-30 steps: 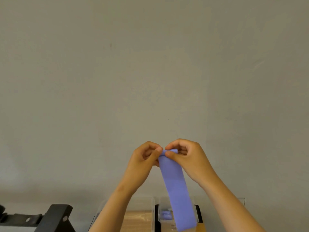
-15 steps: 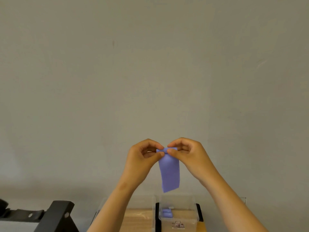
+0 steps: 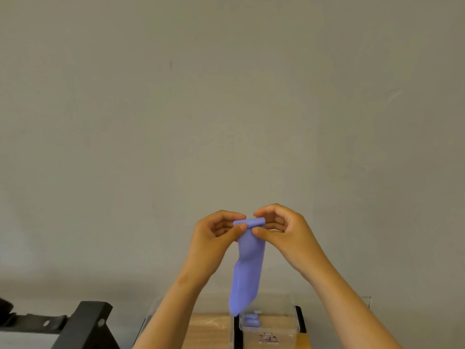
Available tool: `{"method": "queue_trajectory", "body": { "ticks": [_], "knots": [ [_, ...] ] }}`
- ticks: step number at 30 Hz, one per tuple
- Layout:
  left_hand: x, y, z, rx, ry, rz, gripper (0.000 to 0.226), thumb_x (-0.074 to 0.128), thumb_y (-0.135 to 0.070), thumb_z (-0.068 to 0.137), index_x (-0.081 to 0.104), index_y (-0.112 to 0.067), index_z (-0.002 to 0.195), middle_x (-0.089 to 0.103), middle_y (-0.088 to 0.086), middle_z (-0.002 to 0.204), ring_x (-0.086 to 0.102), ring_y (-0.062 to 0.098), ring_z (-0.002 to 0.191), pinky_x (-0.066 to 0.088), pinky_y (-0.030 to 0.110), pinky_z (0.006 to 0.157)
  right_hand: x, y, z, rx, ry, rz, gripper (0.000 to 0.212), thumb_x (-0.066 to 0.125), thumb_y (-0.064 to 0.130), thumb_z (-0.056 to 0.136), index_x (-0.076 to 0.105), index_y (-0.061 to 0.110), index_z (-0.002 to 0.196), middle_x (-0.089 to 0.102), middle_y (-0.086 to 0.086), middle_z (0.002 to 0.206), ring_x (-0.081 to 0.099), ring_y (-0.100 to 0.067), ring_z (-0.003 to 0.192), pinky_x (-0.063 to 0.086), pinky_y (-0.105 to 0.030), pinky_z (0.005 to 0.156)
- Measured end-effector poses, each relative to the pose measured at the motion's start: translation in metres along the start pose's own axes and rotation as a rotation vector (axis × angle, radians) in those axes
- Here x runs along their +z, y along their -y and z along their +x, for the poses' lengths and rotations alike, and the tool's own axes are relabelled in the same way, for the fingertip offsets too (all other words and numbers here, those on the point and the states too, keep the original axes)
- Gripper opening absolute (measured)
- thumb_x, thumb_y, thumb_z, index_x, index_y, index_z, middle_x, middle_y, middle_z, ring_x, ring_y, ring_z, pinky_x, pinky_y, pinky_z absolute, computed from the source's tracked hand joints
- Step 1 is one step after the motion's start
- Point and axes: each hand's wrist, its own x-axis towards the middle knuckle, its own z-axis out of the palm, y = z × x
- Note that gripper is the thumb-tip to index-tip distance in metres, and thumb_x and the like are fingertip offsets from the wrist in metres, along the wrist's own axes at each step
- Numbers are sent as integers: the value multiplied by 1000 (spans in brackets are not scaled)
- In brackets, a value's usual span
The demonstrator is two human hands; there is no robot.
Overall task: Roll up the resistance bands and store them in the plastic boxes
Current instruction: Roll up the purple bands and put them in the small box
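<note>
Pinching one end of the roll, the left hand (image 3: 216, 239) holds up the lilac resistance band (image 3: 247, 270) before the wall (image 3: 226, 96) — its top wound into a small roll, its smooth tail hanging slightly twisted above a clear plastic box (image 3: 281, 311) — while the right hand (image 3: 283, 234) pinches the other end.

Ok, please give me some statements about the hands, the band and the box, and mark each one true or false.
1. The left hand and the right hand both pinch the band. True.
2. The band is red. False: it is purple.
3. The band's tail hangs free below the hands. True.
4. The box is empty. False: the box holds purple rolls.
</note>
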Motion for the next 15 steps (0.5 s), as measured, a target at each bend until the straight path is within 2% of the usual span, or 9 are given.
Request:
{"method": "queue_trajectory", "body": {
  "ticks": [4,8,11,15],
  "knots": [
    [1,1,-1,-10,-50,-29,12,69,-6,84,67,-14,93,73,0,75,68,8,73,50,14,65,-1,-1,0,5,-15,17,20,71,0,81,69,17,91,74,3,88,70,-11,83,52,-17,71],
    [14,8,-7,-83,-262,-136,20,70,-15,85,53,-13,97,74,6,78,71,17,77,49,14,63,6,-2,-1,1,-85,29,15,71,4,82,69,18,89,74,4,85,70,-7,79,51,-15,68],
    [24,14,-8,-93,-377,-204,18,71,-17,84,57,-8,91,73,12,81,71,21,81,52,19,67,13,-5,-2,-1,-150,31,18,73,6,81,66,21,88,72,0,83,69,-7,78,51,-15,68],
    [29,16,-9,-64,-416,-217,14,71,-17,84,61,-7,88,73,11,82,70,19,80,52,20,68,15,-7,-2,-8,-214,39,20,75,9,80,59,20,86,72,0,78,69,-8,76,51,-15,65]
  ]
}}
